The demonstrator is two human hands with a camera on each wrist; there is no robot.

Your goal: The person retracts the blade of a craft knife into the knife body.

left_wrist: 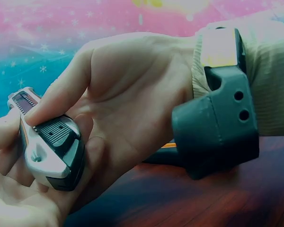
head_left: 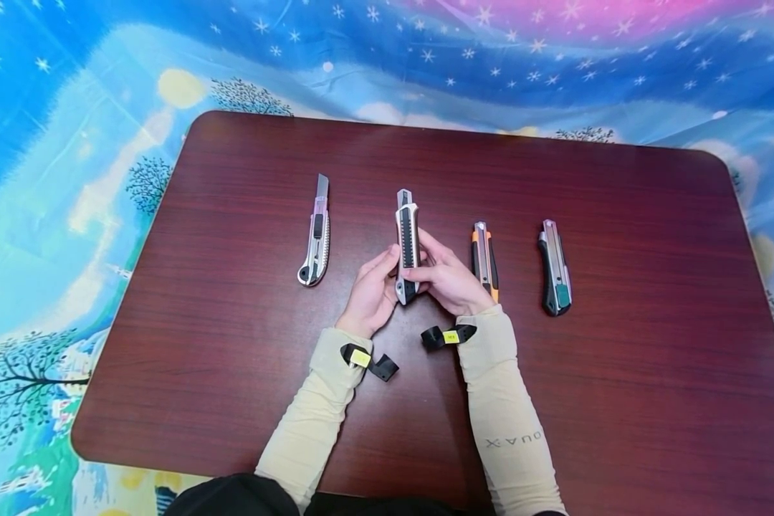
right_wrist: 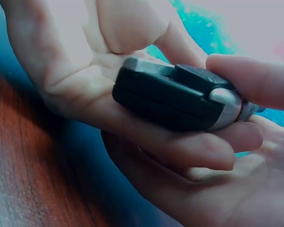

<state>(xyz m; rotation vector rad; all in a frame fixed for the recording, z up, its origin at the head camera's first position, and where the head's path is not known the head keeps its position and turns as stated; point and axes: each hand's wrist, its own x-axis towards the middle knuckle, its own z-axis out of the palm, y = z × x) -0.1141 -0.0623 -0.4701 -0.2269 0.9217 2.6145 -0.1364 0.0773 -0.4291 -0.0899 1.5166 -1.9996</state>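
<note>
A silver and black utility knife (head_left: 409, 240) is held between both hands over the middle of the table, its blade end pointing away from the body. My left hand (head_left: 370, 292) grips its left side, thumb along the edge and fingers underneath. From the other side my right hand (head_left: 450, 281) holds it too, with the thumb across the lower handle. In the left wrist view the knife (left_wrist: 49, 153) shows its ribbed black slider near the right thumb. Seen from the right wrist, the black butt of the knife (right_wrist: 161, 101) rests over curled fingers.
On the dark red table (head_left: 651, 401) lies a silver and purple utility knife (head_left: 319, 229), its blade extended, to the left. To the right are an orange and black one (head_left: 483, 258), partly behind the right hand, and a black one with a green slider (head_left: 556, 272). A printed cloth (head_left: 374, 50) hangs behind.
</note>
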